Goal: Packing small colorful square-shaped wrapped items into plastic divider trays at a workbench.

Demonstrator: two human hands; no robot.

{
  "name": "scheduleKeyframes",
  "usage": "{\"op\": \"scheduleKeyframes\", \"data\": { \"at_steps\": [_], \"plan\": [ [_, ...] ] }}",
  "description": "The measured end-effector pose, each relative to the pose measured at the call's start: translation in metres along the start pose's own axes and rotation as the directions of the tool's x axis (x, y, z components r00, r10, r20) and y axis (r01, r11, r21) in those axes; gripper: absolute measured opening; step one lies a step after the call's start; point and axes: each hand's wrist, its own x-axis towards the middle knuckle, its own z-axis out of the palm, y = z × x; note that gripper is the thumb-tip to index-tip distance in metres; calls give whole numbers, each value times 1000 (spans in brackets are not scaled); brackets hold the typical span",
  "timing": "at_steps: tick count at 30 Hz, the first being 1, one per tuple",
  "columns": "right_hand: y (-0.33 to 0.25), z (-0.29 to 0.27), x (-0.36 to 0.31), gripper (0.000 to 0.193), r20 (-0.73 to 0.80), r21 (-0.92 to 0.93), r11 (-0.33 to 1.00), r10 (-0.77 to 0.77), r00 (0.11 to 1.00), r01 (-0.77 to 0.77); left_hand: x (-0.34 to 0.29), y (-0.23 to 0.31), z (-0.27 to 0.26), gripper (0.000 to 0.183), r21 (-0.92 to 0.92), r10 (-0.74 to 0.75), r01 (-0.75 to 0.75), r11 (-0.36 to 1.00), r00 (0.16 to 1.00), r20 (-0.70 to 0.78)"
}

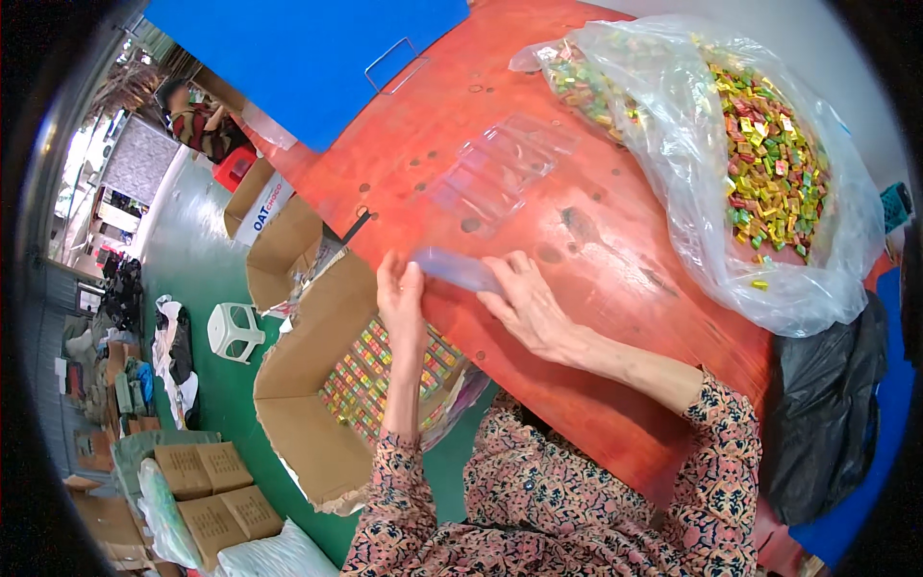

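Note:
Above the near left edge of the red table, I hold a bluish clear plastic box between both hands. Its left end is pinched in the fingers of my left hand. The fingers of my right hand close on its right end. No contents show through the plastic. Farther back, several clear plastic boxes lie side by side on the tabletop. Below my left forearm stands an open cardboard carton, filled with rows of small, colourful wrapped pieces.
At the right a large clear plastic bag gapes around a heap of small wrapped pieces. A blue panel with a wire handle covers the far left. On the green floor are a white stool and stacked cartons. A person sits beyond.

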Motion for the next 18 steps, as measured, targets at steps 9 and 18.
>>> {"op": "scheduleKeyframes", "data": {
  "at_steps": [9,18],
  "plan": [
    [-4,-20,-20,26,18,174,981,83,996,-85,-43,-9,39,44,-559,-166,406,723,888,429],
    [10,-47,-19,26,301,481,824,163,939,-298,-55,-6,43,48,-481,-147,384,788,876,459]
  ]
}}
